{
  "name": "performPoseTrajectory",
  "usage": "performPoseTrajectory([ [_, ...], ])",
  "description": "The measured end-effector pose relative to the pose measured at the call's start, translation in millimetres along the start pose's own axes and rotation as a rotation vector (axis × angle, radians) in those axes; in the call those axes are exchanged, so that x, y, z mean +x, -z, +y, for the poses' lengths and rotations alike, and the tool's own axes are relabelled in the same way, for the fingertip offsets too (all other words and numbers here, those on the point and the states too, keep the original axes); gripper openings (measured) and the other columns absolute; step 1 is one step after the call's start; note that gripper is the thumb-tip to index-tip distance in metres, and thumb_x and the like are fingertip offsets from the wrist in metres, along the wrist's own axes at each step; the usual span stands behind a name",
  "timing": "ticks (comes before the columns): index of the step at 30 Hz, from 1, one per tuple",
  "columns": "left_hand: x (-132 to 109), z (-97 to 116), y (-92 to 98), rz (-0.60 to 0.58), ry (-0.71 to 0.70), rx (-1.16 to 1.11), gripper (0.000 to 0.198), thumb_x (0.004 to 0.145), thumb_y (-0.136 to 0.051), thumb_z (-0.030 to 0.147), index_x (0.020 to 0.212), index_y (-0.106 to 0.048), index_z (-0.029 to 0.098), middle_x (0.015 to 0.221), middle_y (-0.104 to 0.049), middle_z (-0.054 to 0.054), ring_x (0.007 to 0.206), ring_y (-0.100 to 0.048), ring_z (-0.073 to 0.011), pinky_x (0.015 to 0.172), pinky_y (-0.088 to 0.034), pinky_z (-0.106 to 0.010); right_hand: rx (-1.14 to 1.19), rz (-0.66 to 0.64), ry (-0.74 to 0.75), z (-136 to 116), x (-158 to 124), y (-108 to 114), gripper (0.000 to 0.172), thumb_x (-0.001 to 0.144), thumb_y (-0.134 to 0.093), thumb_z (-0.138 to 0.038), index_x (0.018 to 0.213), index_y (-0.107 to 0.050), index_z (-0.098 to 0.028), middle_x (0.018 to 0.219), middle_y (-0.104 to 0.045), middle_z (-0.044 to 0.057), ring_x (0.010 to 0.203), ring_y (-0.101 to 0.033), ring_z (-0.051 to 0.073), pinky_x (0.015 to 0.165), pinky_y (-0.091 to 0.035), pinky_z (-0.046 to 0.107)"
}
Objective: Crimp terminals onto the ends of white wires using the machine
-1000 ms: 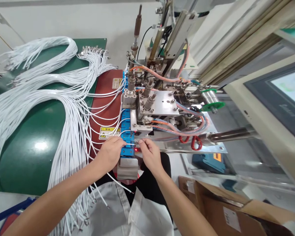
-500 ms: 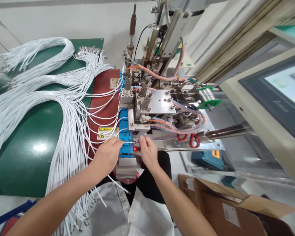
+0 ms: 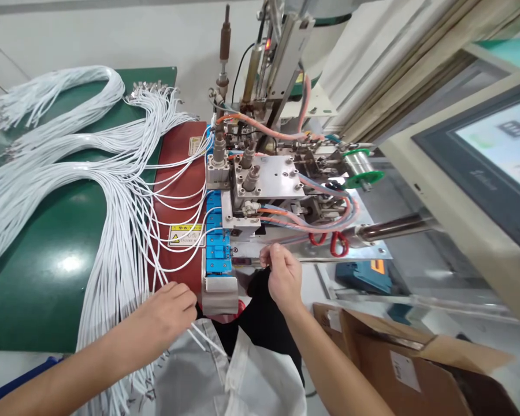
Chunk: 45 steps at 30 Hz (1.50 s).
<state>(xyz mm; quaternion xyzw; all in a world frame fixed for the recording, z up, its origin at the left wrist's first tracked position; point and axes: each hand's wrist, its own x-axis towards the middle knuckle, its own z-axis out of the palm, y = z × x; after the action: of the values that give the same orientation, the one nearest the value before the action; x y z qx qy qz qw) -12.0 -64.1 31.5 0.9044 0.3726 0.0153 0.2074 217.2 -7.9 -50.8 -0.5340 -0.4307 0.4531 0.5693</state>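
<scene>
My left hand [image 3: 171, 309] is closed, its fingers curled down over the white cables [image 3: 106, 231] at the front edge of the red board. Loose cable ends [image 3: 210, 341] stick out just below its fingertips. My right hand [image 3: 283, 274] is closed in a pinch, right of the blue cable holders [image 3: 219, 252] and in front of the machine. Whatever may be between its fingers is hidden. Several cables run across the red board [image 3: 177, 202] into the blue holders, and one lies in a holder behind the frontmost ones.
The machine [image 3: 268, 179] has upright cylinders, orange hoses and a wire spool [image 3: 359, 169]. A screen [image 3: 494, 150] stands at right, above an open cardboard box [image 3: 398, 358]. Cable bundles cover much of the green table [image 3: 47, 277]. A bent metal guard [image 3: 220, 296] ends the holder row.
Both hands have left the front blue holder, where a cable lay between them. My left hand moved left and toward me to the loose cables; my right moved right and slightly toward me.
</scene>
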Motion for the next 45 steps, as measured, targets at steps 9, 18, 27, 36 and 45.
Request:
performPoseTrajectory([
  [9,51,21,-3.2,0.249,0.312,-0.427,0.018,0.087,-0.043,0.021,0.094,-0.059,0.020,0.084,-0.064,-0.002,0.075,-0.059,-0.0142,0.070,-0.046,-0.026,0.356,-0.128,-0.114,-19,-28,1,0.049,0.080,-0.038,-0.056,0.073,-0.066,-0.017,0.052,-0.056,0.002,0.045,-0.049,0.013,0.044,-0.039,0.026],
  [18,75,28,-18.9,0.390,0.456,-0.930,0.033,0.082,-0.046,0.020,0.113,-0.055,0.020,0.081,-0.062,-0.002,0.067,-0.057,-0.0118,0.065,-0.049,-0.025,0.174,-0.200,-0.154,-27,-27,-7,0.009,0.069,-0.065,-0.026,0.075,-0.066,-0.020,0.069,-0.064,0.001,0.058,-0.056,0.012,0.055,-0.046,0.025],
  [27,78,26,-9.9,0.394,0.493,-1.126,0.033,0.079,-0.049,0.020,0.108,-0.061,0.015,0.074,-0.062,-0.002,0.061,-0.054,-0.0096,0.062,-0.048,-0.022,-0.222,-0.278,0.294,-34,-30,-15,0.015,0.078,-0.049,-0.015,0.074,-0.063,-0.019,0.078,-0.063,0.006,0.076,-0.058,0.018,0.069,-0.047,0.032],
  [36,76,18,-16.0,0.492,0.506,-1.015,0.017,0.077,-0.055,0.025,0.087,-0.067,0.018,0.078,-0.064,-0.003,0.068,-0.057,-0.0122,0.065,-0.048,-0.024,-0.365,-0.069,0.431,-42,-31,-14,0.015,0.075,-0.055,-0.014,0.086,-0.063,-0.021,0.080,-0.063,0.007,0.075,-0.059,0.018,0.067,-0.048,0.033],
  [45,77,18,-8.8,0.382,0.478,-1.128,0.015,0.077,-0.053,0.021,0.077,-0.066,0.014,0.067,-0.059,-0.001,0.063,-0.054,-0.0113,0.062,-0.046,-0.023,-0.194,-0.194,0.276,-42,-26,-18,0.011,0.078,-0.056,-0.019,0.077,-0.066,-0.021,0.076,-0.061,0.004,0.072,-0.058,0.016,0.065,-0.047,0.030],
])
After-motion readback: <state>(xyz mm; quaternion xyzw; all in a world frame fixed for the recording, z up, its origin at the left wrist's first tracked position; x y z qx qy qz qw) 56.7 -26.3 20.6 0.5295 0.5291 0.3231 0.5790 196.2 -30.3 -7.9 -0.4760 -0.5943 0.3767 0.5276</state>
